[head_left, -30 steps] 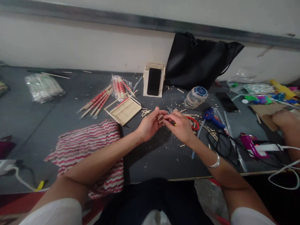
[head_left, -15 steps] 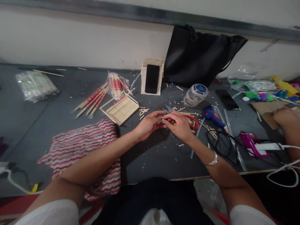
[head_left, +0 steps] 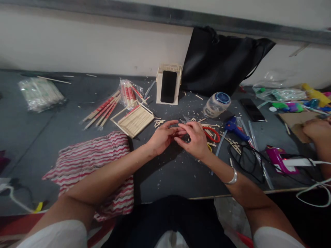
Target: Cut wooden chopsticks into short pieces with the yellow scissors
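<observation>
My left hand [head_left: 164,139] and my right hand [head_left: 193,139] meet above the dark table, fingertips touching or nearly so. The left fingers are curled together, and whatever they pinch is too small or hidden to name. On the right hand the thumb stands apart from the fingers, with nothing visible in the gap. Just beyond and partly behind the right hand lie scissors with red-orange handles [head_left: 214,135], among short cut wooden stick pieces [head_left: 159,122]. A small tray-like frame of glued sticks [head_left: 136,120] rests left of the hands.
Bundled sticks with red wrappers [head_left: 106,110], a patterned cloth [head_left: 95,165], a lidded jar [head_left: 216,105], a blue glue gun [head_left: 236,129] and a black cable [head_left: 245,162] surround the hands. A phone [head_left: 169,86] leans on a stick stand. Another person's hand [head_left: 317,129] is at right.
My right thumb and fingers have parted, and the small pale stick piece seen between the hands before is now out of sight. The left hand has barely moved.
</observation>
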Tool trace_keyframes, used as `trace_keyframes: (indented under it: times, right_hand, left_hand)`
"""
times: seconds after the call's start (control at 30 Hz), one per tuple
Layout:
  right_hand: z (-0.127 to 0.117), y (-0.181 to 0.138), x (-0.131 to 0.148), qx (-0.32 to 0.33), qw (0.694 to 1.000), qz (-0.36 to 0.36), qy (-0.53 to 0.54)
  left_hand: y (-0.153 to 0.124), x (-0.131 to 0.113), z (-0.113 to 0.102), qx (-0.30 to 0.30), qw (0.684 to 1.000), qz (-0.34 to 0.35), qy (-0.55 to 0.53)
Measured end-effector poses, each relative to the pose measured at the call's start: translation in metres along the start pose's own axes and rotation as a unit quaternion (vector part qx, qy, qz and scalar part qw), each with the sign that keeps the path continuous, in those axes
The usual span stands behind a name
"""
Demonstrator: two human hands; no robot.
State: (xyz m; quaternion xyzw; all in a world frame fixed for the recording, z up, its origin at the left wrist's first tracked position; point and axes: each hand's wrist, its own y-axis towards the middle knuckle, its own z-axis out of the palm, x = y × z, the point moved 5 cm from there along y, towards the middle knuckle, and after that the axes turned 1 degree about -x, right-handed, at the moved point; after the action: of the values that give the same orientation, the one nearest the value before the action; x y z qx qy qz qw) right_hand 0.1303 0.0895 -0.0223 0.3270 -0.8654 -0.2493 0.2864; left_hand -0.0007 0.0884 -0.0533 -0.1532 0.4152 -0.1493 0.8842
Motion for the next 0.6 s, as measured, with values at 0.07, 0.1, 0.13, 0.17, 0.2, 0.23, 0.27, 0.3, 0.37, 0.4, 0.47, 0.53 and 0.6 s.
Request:
trace_keyframes:
  times: [0.07,0.1,0.13,0.17,0.2,0.23,0.27,0.3,0.37,0.4,0.47,0.53,0.6]
  right_hand:
    - [0.0,0.0,0.001,-0.002,1.0,-0.001,-0.018]
    - [-0.001,0.0,0.001,-0.003,1.0,-0.002,-0.022]
    - [-0.001,0.0,0.002,-0.002,1.0,-0.002,-0.023]
    - [-0.001,0.0,0.002,-0.001,1.0,-0.002,-0.021]
    - [-0.002,0.0,0.003,0.0,1.0,-0.003,-0.017]
    - [-0.002,0.001,0.004,-0.001,1.0,-0.003,-0.013]
    - [-0.003,0.001,0.004,-0.005,1.0,-0.003,-0.01]
    - [-0.004,0.001,0.004,-0.011,1.0,-0.002,-0.008]
    - [-0.005,0.001,0.005,-0.022,1.0,-0.006,0.0]
    - [-0.006,0.001,0.005,-0.028,1.0,-0.009,0.004]
    - [-0.007,0.002,0.005,-0.041,0.999,-0.018,0.01]
    - [-0.009,0.003,0.004,-0.051,0.998,-0.021,0.007]
    - [-0.01,0.004,0.002,-0.05,0.999,-0.014,-0.001]
  left_hand:
    - [-0.001,0.002,0.001,0.005,1.0,0.004,-0.012]
    - [-0.002,0.003,0.002,0.005,1.0,0.005,-0.016]
    - [-0.003,0.004,0.002,0.003,1.0,0.004,-0.02]
    - [-0.004,0.005,0.002,0.001,1.0,0.001,-0.022]
    - [-0.005,0.007,0.002,0.0,1.0,-0.004,-0.024]
    - [-0.005,0.008,0.003,-0.001,1.0,-0.009,-0.026]
    - [-0.005,0.008,0.003,0.0,0.999,-0.015,-0.028]
    - [-0.006,0.009,0.004,0.002,0.999,-0.021,-0.03]
    - [-0.006,0.008,0.006,0.009,0.999,-0.027,-0.034]
    - [-0.006,0.007,0.007,0.017,0.999,-0.028,-0.034]
    - [-0.006,0.003,0.009,0.048,0.998,-0.028,-0.019]
    - [-0.006,-0.002,0.011,0.088,0.995,-0.029,0.02]
    - [-0.005,-0.007,0.011,0.111,0.991,-0.03,0.07]
